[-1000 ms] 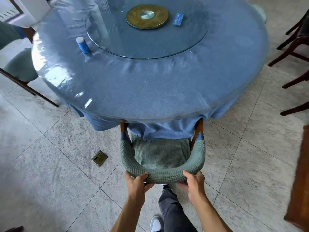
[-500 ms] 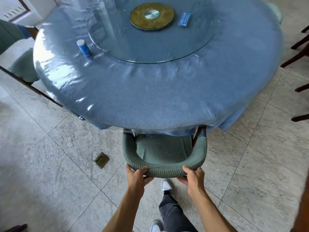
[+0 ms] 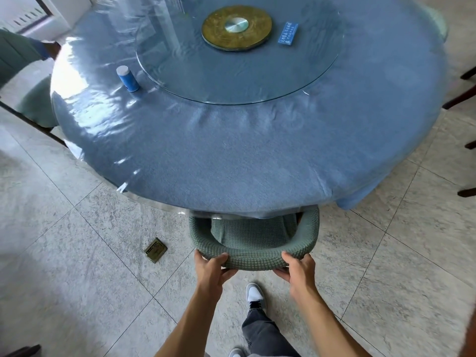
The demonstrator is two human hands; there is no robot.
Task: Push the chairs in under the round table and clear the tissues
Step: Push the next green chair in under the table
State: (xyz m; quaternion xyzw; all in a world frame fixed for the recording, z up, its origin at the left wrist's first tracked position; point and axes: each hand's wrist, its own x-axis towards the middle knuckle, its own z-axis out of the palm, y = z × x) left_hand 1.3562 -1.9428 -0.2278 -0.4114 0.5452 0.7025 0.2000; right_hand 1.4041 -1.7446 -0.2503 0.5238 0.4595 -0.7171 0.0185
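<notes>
**Green chair partly under the round bench**

The green-covered chair (image 3: 253, 240) stands upright at the near edge of the round bench (image 3: 231, 155), its seat front hidden beneath the blue cloth, its curved back still outside. A second green chair (image 3: 33, 99) stands at the bench's left side. A blue tissue packet (image 3: 288, 33) lies flat on the bench's glass turntable, just right of its centre.

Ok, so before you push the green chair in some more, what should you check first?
1. Left hand grips the green chair back: ok.
2. Right hand grips it too: ok.
3. Seat front already under the round table edge: ok.
4. Chair lined up straight with the table: ok.
5. Chair legs free of the brass floor plate, which lies off to the left: ok.
6. Room under the table behind the hanging cloth: cannot tell.
</notes>
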